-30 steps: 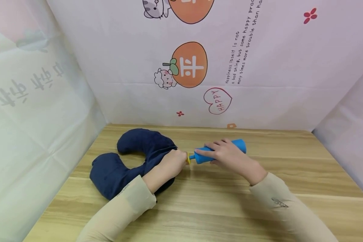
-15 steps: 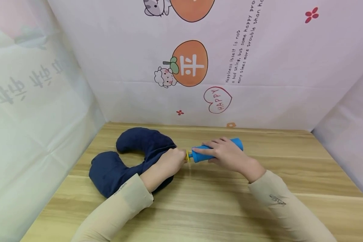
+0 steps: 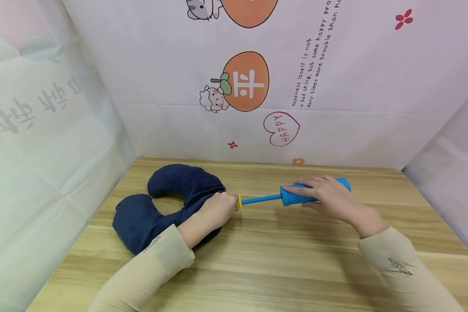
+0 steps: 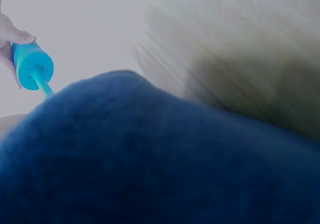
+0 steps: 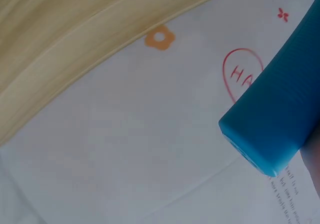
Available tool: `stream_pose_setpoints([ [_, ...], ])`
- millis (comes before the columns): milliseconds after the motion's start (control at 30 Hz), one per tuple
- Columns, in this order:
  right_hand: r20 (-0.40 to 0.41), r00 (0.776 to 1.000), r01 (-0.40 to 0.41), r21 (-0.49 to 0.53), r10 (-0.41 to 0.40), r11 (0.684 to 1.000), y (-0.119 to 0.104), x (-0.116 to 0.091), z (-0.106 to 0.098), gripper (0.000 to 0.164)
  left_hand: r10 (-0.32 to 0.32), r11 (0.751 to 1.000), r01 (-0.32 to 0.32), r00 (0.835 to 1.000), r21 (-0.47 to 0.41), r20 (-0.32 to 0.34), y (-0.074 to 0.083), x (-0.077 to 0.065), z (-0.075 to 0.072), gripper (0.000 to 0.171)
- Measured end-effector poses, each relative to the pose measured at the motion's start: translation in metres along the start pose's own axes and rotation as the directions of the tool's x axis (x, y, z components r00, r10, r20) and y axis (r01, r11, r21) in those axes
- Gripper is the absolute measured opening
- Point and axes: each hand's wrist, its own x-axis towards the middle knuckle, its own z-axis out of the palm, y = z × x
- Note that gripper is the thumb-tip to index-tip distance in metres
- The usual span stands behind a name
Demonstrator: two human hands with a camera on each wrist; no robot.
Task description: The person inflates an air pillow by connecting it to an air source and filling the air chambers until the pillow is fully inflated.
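A navy U-shaped neck pillow (image 3: 140, 219) lies on the left of the table, its open side facing left. At its right edge my left hand (image 3: 217, 209) grips the yellow end (image 3: 239, 201) of a blue hand pump (image 3: 290, 197); what lies inside the fist is hidden. My right hand (image 3: 331, 197) holds the pump's barrel, fingers wrapped over it. A long stretch of thin blue rod (image 3: 262, 199) shows between the two hands. The left wrist view is mostly filled by the pillow (image 4: 150, 149), with the barrel (image 4: 32, 66) beyond; the right wrist view has the barrel's far end (image 5: 275, 104).
The wood-grain table (image 3: 257, 268) runs back to a white printed cloth (image 3: 171, 130) hanging behind it. More white cloth hangs at the left side (image 3: 43, 173) and at the right side (image 3: 448, 151).
My right hand has drawn the pump barrel to the right, away from the left hand, and the rod has come far out. The left hand stays nearly in place at the pillow.
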Motion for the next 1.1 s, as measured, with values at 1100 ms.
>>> stream_pose_setpoints([
  [1100, 0.103, 0.994, 0.015, 0.1, -0.025, 0.995, -0.059, 0.058, 0.034, 0.067, 0.019, 0.995, -0.021, 0.999, 0.099, 0.026, 0.011, 0.005, -0.003, 0.009],
])
